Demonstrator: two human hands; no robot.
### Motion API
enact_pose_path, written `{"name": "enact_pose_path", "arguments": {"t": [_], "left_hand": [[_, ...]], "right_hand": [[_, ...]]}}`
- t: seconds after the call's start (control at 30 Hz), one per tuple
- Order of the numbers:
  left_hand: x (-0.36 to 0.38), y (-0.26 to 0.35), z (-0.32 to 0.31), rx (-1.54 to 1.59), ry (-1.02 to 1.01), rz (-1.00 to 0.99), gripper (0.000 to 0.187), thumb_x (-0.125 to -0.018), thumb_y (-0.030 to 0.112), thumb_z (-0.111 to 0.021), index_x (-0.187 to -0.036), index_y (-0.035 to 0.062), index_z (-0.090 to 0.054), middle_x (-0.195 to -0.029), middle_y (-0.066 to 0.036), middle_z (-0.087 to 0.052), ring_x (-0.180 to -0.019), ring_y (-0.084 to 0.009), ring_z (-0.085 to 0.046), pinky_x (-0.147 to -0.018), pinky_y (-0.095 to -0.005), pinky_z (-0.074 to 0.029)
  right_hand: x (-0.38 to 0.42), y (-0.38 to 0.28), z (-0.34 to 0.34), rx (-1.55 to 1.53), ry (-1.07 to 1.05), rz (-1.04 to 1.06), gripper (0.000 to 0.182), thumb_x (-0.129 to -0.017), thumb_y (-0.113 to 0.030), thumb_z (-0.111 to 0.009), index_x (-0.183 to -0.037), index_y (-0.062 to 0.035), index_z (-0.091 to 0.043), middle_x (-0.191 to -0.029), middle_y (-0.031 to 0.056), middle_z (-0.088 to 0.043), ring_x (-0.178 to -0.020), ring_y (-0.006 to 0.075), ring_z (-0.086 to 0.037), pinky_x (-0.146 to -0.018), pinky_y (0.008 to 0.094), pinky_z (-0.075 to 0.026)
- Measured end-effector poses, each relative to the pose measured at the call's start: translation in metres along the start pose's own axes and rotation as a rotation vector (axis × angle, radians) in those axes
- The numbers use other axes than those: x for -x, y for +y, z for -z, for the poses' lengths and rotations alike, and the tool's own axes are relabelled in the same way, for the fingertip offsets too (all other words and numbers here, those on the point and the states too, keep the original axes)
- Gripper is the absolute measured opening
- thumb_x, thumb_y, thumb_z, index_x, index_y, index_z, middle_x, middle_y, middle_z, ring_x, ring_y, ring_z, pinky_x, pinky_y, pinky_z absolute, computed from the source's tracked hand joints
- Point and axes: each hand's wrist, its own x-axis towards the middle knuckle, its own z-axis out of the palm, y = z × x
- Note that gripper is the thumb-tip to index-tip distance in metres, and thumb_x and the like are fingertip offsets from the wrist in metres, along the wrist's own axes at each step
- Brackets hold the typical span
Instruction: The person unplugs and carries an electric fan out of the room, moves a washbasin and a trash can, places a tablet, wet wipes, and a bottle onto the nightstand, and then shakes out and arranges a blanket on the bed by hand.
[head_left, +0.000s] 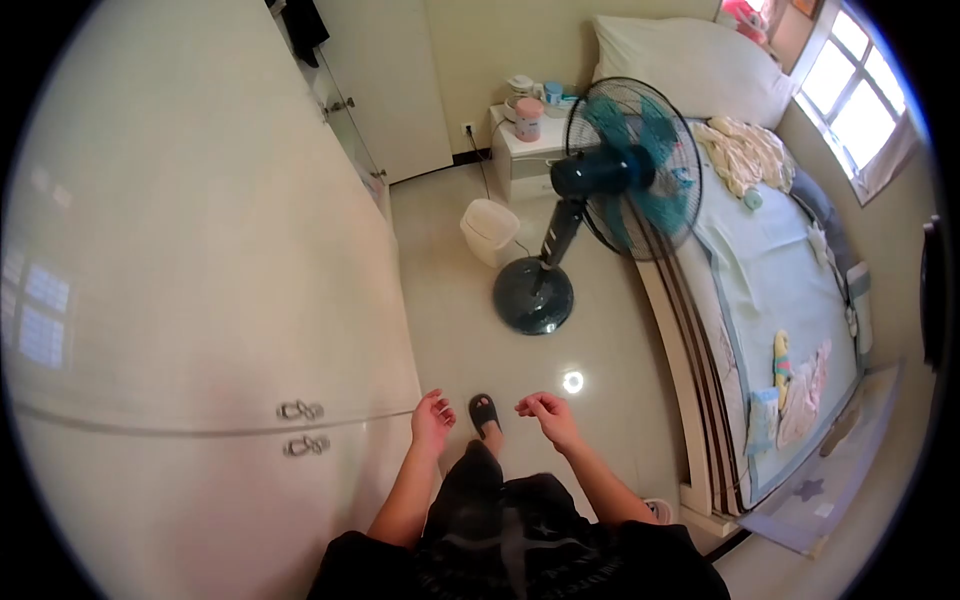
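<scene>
My left hand (433,421) hangs in the air in front of me, palm turned inward, fingers loosely bent and apart, with nothing in it. It is nearest to the glossy white wardrobe (200,250) on the left. Level with it, my right hand (550,416) is held over the floor, its fingers half curled and nothing visible in them. Between the hands and lower down, a dark slipper (484,414) shows on my foot. Beyond both hands a standing fan (605,172) rests on its round dark base (533,297).
A white waste bin (490,230) stands behind the fan's base. A white nightstand (528,165) holds a pink canister (528,118) and other small items. Along the right runs a bed (750,280) with clothes and a pillow (690,70). A power cord reaches the wall socket (468,129).
</scene>
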Motion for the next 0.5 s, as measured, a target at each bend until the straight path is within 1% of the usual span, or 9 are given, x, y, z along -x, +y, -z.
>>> {"name": "enact_pose_path", "arguments": {"t": [0.1, 0.2, 0.3, 0.33, 0.43, 0.47, 0.5], "left_hand": [[-0.04, 0.038, -0.039, -0.032, -0.006, 0.019, 0.021, -0.089, 0.017, -0.051, -0.108, 0.0118, -0.059, -0.084, -0.004, -0.058, -0.067, -0.0169, -0.053, -0.065, -0.0334, -0.048], [-0.073, 0.073, -0.072, -0.069, -0.01, 0.037, 0.022, -0.089, 0.017, -0.051, -0.108, 0.0121, -0.059, -0.083, -0.003, -0.058, -0.066, -0.017, -0.053, -0.065, -0.0336, -0.048], [-0.117, 0.106, -0.108, -0.092, -0.021, 0.047, 0.022, -0.089, 0.018, -0.051, -0.109, 0.0119, -0.059, -0.083, -0.003, -0.058, -0.066, -0.017, -0.053, -0.065, -0.0333, -0.048], [-0.133, 0.115, -0.117, -0.098, -0.027, 0.054, 0.023, -0.089, 0.018, -0.052, -0.109, 0.0119, -0.059, -0.083, -0.003, -0.058, -0.066, -0.0169, -0.054, -0.065, -0.0331, -0.048], [-0.185, 0.145, -0.148, -0.125, -0.036, 0.066, 0.023, -0.09, 0.02, -0.052, -0.11, 0.0119, -0.059, -0.084, -0.004, -0.058, -0.066, -0.0169, -0.054, -0.064, -0.0327, -0.048], [-0.202, 0.156, -0.161, -0.133, -0.038, 0.067, 0.023, -0.09, 0.02, -0.051, -0.11, 0.012, -0.059, -0.084, -0.004, -0.058, -0.067, -0.017, -0.054, -0.064, -0.0325, -0.048], [-0.217, 0.169, -0.178, -0.161, -0.031, 0.063, 0.023, -0.09, 0.02, -0.051, -0.11, 0.0121, -0.059, -0.085, -0.004, -0.058, -0.067, -0.017, -0.054, -0.064, -0.0325, -0.048]], "right_hand": [[-0.077, -0.027, -0.006, 0.091, -0.022, 0.039, 0.02, -0.098, -0.016, -0.053, -0.093, 0.0009, -0.062, -0.093, 0.0095, -0.069, -0.085, 0.0154, -0.064, -0.081, 0.0299, -0.051], [-0.14, -0.054, -0.014, 0.075, 0.015, 0.049, 0.02, -0.098, -0.017, -0.054, -0.092, 0.0007, -0.062, -0.092, 0.0095, -0.069, -0.084, 0.0149, -0.064, -0.08, 0.0292, -0.051], [-0.203, -0.068, -0.011, -0.004, 0.04, -0.026, 0.022, -0.098, -0.017, -0.054, -0.091, 0.0015, -0.063, -0.09, 0.0092, -0.069, -0.084, 0.015, -0.064, -0.08, 0.03, -0.051], [-0.223, -0.072, -0.011, 0.022, 0.062, 0.047, 0.02, -0.098, -0.016, -0.054, -0.093, 0.0014, -0.062, -0.09, 0.0094, -0.068, -0.084, 0.0154, -0.064, -0.079, 0.0296, -0.052], [-0.285, -0.087, -0.008, -0.022, 0.137, 0.05, 0.017, -0.098, -0.012, -0.053, -0.095, 0.0015, -0.062, -0.089, 0.0095, -0.068, -0.084, 0.0157, -0.064, -0.078, 0.0288, -0.052], [-0.306, -0.094, -0.008, -0.049, 0.16, 0.067, 0.014, -0.097, -0.009, -0.053, -0.097, 0.0014, -0.061, -0.088, 0.0089, -0.067, -0.081, 0.015, -0.064, -0.077, 0.0277, -0.051], [-0.327, -0.096, -0.005, -0.046, 0.166, 0.078, 0.013, -0.097, -0.009, -0.053, -0.098, 0.0006, -0.061, -0.087, 0.0082, -0.067, -0.08, 0.0146, -0.063, -0.076, 0.0278, -0.051]]}}
